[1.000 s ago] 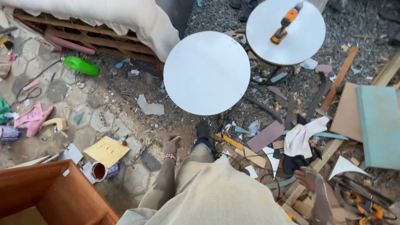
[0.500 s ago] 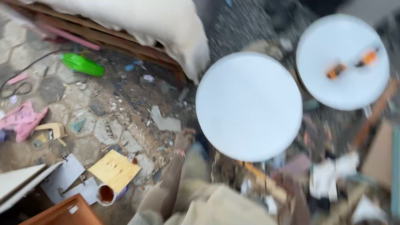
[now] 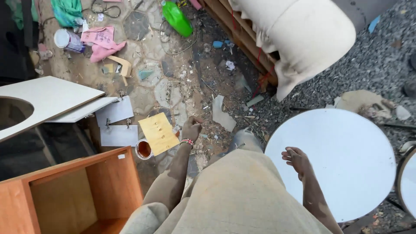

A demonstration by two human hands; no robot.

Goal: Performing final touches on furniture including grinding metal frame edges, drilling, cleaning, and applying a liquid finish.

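Note:
My left hand (image 3: 191,128) hangs at my side with its fingers loosely curled and nothing in it, just right of a yellowish wooden square (image 3: 158,133) and an open tin of brown liquid (image 3: 143,149) on the ground. My right hand (image 3: 296,159) is empty with its fingers spread, held over the left edge of a round white board (image 3: 342,160). My shoe (image 3: 245,138) shows between the two hands.
An open brown wooden cabinet (image 3: 73,195) stands at the lower left, with a white panel with a round cut-out (image 3: 43,102) above it. A green bottle (image 3: 177,18), pink cloth (image 3: 102,41), cushion on a wooden frame (image 3: 294,34) and rubble lie beyond. A second round board (image 3: 407,182) shows at the right edge.
The view has swung left and down: the round board moved to the right, the cabinet and white panel came into view, and the second board with the orange tool has nearly left the frame.

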